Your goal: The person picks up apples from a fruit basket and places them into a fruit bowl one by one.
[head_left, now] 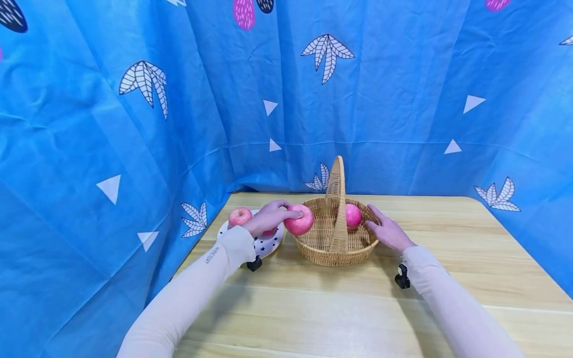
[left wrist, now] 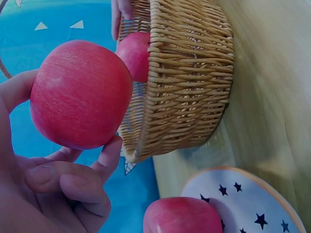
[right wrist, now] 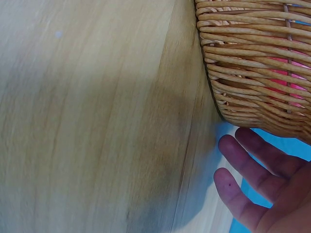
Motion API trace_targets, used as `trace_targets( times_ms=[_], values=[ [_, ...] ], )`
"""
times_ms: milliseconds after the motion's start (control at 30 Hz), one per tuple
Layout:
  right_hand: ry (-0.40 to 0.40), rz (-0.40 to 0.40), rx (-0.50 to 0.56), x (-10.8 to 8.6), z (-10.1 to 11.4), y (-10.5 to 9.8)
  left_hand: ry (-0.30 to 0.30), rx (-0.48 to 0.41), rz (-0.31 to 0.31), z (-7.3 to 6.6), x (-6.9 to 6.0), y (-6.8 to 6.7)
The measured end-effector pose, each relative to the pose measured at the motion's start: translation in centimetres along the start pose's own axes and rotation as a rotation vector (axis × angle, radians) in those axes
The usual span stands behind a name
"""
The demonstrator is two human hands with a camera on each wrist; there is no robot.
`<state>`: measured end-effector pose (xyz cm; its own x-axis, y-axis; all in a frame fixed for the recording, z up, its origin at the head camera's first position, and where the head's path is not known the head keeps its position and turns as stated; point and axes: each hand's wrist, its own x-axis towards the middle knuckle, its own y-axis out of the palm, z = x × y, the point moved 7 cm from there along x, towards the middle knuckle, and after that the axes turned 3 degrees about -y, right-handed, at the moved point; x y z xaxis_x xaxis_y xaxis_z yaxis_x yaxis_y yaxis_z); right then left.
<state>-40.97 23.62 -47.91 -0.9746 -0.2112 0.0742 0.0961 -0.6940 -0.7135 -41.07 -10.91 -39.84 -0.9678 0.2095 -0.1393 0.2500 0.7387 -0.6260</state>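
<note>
My left hand (head_left: 270, 217) holds a pinkish-red apple (head_left: 299, 220) by its fingers and thumb, above the left rim of a wicker basket (head_left: 317, 254) with a tall arched handle. Inside the basket, on its right side, lies another apple (head_left: 353, 216). At the basket's right rim rests my right hand (head_left: 394, 232); its lower fingers (right wrist: 252, 167) are extended and loosely spread beside the woven wall. Under my left forearm stands a white star-patterned plate (left wrist: 248, 194) bearing an apple (head_left: 240, 216) and a second apple (left wrist: 182, 216), partly hidden by the hand in the head view.
Everything stands on a light wooden table (head_left: 322, 313). A blue patterned curtain (head_left: 380, 99) hangs behind the table and along its sides. The basket's handle (head_left: 338, 199) rises across the basket's middle, to the right of the held apple.
</note>
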Motion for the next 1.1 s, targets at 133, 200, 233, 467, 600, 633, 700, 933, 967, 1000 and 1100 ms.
trace_targets(
  times_ms=[133, 200, 233, 467, 600, 633, 700, 933, 967, 1000, 1100],
  values=[
    [0.001, -0.001, 0.005, 0.0, -0.1, 0.0, -0.004, 0.031, -0.029, 0.3, -0.3, -0.9],
    [-0.001, 0.003, 0.005, -0.1, 0.0, 0.0, -0.009, 0.031, -0.038, 0.6, -0.5, -1.4],
    [-0.002, 0.004, 0.004, -0.1, 0.0, 0.0, -0.014, 0.027, -0.039, 0.8, -0.6, -1.6],
    [0.003, 0.009, -0.005, -0.1, 0.3, -0.1, -0.044, 0.001, -0.036, 2.6, -1.1, -2.3],
    [0.000, 0.006, -0.015, -0.1, 0.2, -0.1, -0.052, -0.002, -0.047, 3.3, -1.3, -2.8],
    [-0.003, 0.005, -0.020, -0.1, 0.2, -0.1, -0.054, -0.005, -0.048, 3.5, -1.4, -2.9],
    [0.001, 0.003, -0.020, 0.0, 0.0, -0.1, -0.056, -0.014, -0.054, 3.7, -1.6, -3.2],
    [-0.009, 0.001, -0.029, 0.1, -0.3, -0.1, -0.071, -0.005, -0.092, 5.1, -2.2, -4.4],
    [-0.010, 0.002, -0.029, 0.1, -0.3, -0.1, -0.080, 0.003, -0.096, 5.4, -2.3, -4.6],
    [-0.010, 0.002, -0.029, 0.1, -0.2, -0.1, -0.090, 0.000, -0.099, 5.7, -2.4, -4.8],
    [-0.010, 0.001, -0.026, 0.2, -0.2, -0.1, -0.098, 0.017, -0.112, 6.4, -2.6, -5.2]
  ],
)
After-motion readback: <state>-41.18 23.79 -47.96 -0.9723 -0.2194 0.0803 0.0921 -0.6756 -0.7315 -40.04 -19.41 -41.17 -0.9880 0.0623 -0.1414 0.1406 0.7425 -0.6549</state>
